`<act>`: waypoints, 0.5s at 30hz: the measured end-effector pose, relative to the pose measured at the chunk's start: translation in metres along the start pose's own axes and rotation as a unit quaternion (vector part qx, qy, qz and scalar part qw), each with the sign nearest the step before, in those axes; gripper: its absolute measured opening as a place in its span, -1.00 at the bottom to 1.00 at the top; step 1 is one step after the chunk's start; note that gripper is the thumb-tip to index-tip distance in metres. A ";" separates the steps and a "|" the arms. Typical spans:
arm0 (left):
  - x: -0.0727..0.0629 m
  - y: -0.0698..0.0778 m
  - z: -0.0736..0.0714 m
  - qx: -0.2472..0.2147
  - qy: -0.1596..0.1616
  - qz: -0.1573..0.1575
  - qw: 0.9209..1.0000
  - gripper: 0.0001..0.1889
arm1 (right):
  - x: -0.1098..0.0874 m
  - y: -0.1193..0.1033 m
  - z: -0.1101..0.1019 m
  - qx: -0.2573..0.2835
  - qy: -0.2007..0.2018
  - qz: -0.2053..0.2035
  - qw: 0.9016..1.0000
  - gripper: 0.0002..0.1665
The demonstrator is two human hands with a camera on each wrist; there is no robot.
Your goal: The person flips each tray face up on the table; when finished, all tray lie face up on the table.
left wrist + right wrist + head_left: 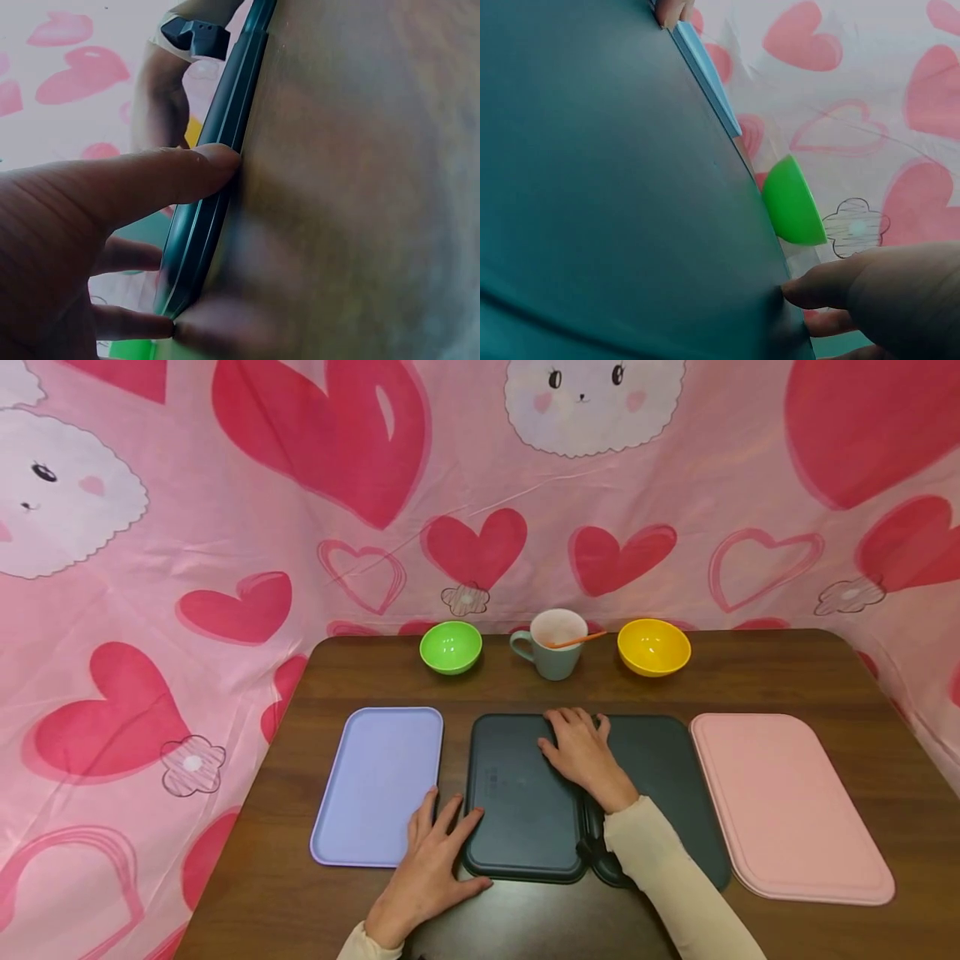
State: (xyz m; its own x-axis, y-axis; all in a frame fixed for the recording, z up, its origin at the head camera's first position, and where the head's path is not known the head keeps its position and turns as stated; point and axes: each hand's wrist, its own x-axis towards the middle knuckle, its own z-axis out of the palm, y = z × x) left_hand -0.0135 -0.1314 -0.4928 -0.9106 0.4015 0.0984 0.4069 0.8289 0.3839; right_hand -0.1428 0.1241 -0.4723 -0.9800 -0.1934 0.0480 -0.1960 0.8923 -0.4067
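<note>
A dark green tray (517, 835) lies flat, underside up, in the middle of the table. My left hand (429, 868) is at its near left corner. The fingers are spread and straight along the left side, and the thumb (214, 165) touches the near edge. At the far edge, my right hand (583, 752) holds the same tray, fingers over the edge and thumb (810, 285) on top. A second dark green tray (660, 768) lies right beside it, partly hidden under my right forearm.
A lavender tray (378, 785) lies to the left, a pink tray (787, 802) to the right. Along the back stand a green bowl (450, 648), a grey-green mug (557, 660) with an orange stick (577, 641) in it, and a yellow bowl (654, 648). A heart-patterned cloth (480, 468) hangs behind.
</note>
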 end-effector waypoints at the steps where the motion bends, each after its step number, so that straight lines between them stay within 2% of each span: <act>1: 0.000 0.001 0.000 0.004 0.000 0.000 1.000 -0.09 | 0.000 0.001 0.000 -0.001 0.000 0.000 1.000 -0.47; 8: 0.001 0.003 0.001 0.018 0.003 0.006 1.000 -0.08 | -0.003 0.004 0.001 -0.003 0.001 -0.005 1.000 -0.45; 15: 0.004 0.001 -0.001 0.025 0.022 0.025 0.999 -0.10 | -0.005 0.004 0.000 -0.007 0.007 -0.031 0.999 -0.52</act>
State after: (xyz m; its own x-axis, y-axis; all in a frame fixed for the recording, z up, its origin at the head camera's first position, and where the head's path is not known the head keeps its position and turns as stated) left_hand -0.0164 -0.1292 -0.4912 -0.8913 0.4254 0.1571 0.4534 0.8274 0.3314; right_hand -0.1386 0.1283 -0.4745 -0.9662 -0.2435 0.0851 -0.2571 0.8841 -0.3903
